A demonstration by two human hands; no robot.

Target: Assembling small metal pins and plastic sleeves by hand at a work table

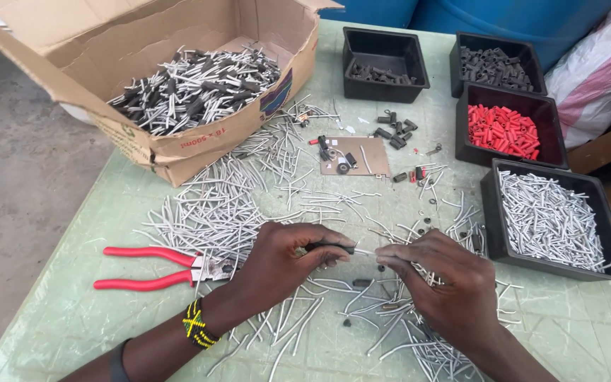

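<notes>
**Table centre: both hands on one sleeved wire piece**

At table centre, over the pale green tabletop (72, 311), L hand (281, 258) and R hand (447, 283) meet, knuckles up.

- L hand: fingers (319, 244) closed in a pinch on a short black tubular sleeve (332, 247). Sleeve held just above the table, long axis approx. horizontal, running L–R.
- A thin silver-grey wire piece (363, 252) sticks out of the sleeve's R end twd the R hand; same axis.
- R hand: fingertips (390, 260) drawn together at the wire's far end. Looks like a pinch on it, but contact partly hidden; can't tell for sure.
- Sleeve lies wholly in L grip; R hand just beside it, to its R.

Surroundings: loose grey wire pieces (213, 209) scattered under and around both hands. Red-handled pliers (153, 269) lie flat, L of L hand, near, not touched. Open cardboard box of sleeved wires (199, 85) far L. Black square tray of cut wires (553, 219) R of R hand; black tray of red caps (507, 127) beyond it.
</notes>
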